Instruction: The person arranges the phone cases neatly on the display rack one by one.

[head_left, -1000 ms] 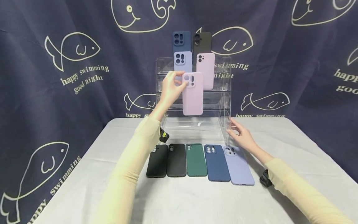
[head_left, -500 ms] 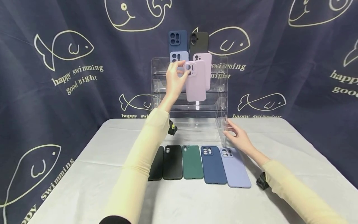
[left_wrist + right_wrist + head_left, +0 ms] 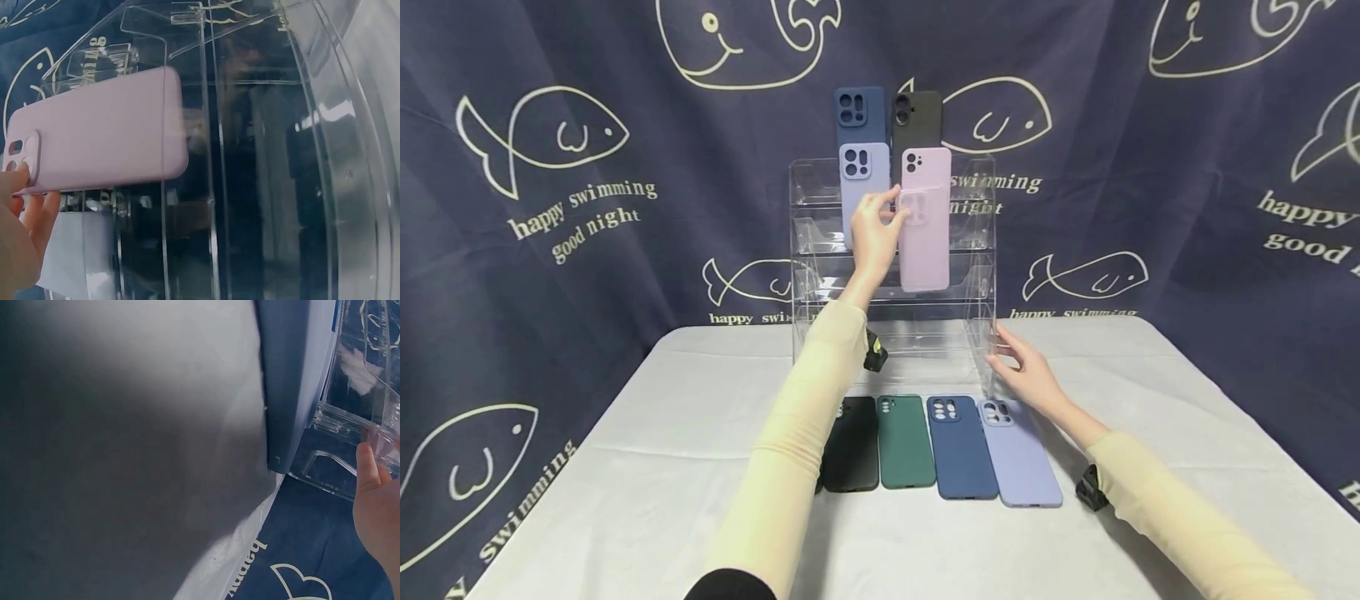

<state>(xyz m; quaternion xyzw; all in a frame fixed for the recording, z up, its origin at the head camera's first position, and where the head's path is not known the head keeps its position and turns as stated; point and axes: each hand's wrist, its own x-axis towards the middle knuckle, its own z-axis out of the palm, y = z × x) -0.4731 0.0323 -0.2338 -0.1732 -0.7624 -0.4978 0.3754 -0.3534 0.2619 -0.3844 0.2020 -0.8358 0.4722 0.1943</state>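
Pink case [image 3: 927, 254] lowered before the clear rack [image 3: 966, 292] within half a second | nearest me, a row of cases [image 3: 906, 442] lies on the table [image 3: 925, 546] | right hand [image 3: 1030, 377] touches the rack's side, likely steadying it, grip unclear | left hand [image 3: 875, 237], arm raised, pinches the pink case's camera end, probably keeping its foot free, fronting a second pink case [image 3: 931, 170]

Pink phone case [image 3: 926, 250] upright in the left hand [image 3: 874, 240]

Held phone case [image 3: 103, 131] plain pale pink, rack [image 3: 820, 237] colourless clear, flat-lying black case [image 3: 853, 454], green case [image 3: 907, 446], dark blue case [image 3: 962, 454], lavender case [image 3: 1022, 458], tablecloth [image 3: 647, 500] pale grey, sleeves [image 3: 801, 417] pale yellow, backdrop [image 3: 715, 167] navy, printed with cream fish outlines and lettering
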